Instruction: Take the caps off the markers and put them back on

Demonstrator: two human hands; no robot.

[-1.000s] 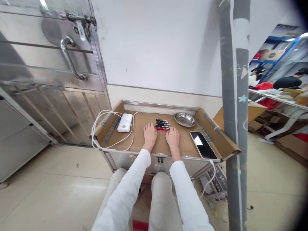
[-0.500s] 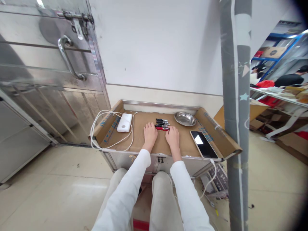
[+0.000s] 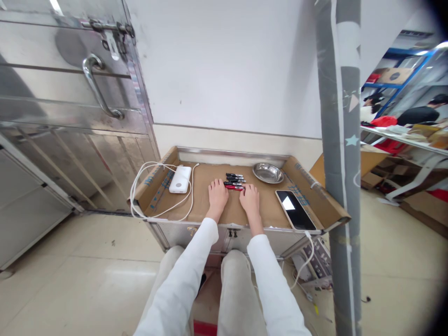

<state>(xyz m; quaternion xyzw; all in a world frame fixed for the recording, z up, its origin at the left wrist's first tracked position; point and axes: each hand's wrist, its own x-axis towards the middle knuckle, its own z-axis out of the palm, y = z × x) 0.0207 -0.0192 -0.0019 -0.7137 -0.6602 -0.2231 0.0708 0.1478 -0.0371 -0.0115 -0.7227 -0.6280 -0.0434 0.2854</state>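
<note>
Several pens lie side by side on the brown cardboard top (image 3: pixel 203 200) in front of me. Black pens (image 3: pixel 235 178) form the far part of the row, and a red pen (image 3: pixel 234 188) is at the near side. My left hand (image 3: pixel 217 198) rests palm down at the left ends of the nearer pens, fingers stretched forward. At their right ends is my right hand (image 3: pixel 249 199), also palm down with its fingers out. The fingertips touch or nearly touch the pen ends; the undersides of both hands are hidden.
A white power bank (image 3: pixel 180 179) with a looped white cable (image 3: pixel 140 186) sits on the left. To the right are a round metal dish (image 3: pixel 268 173) and a phone (image 3: pixel 296 210). A grey wrapped pole (image 3: pixel 341 140) stands close by. People sit at the far right.
The view shifts very slightly. Both hands stay at the pen ends, and the nearer pens have barely moved, if at all.
</note>
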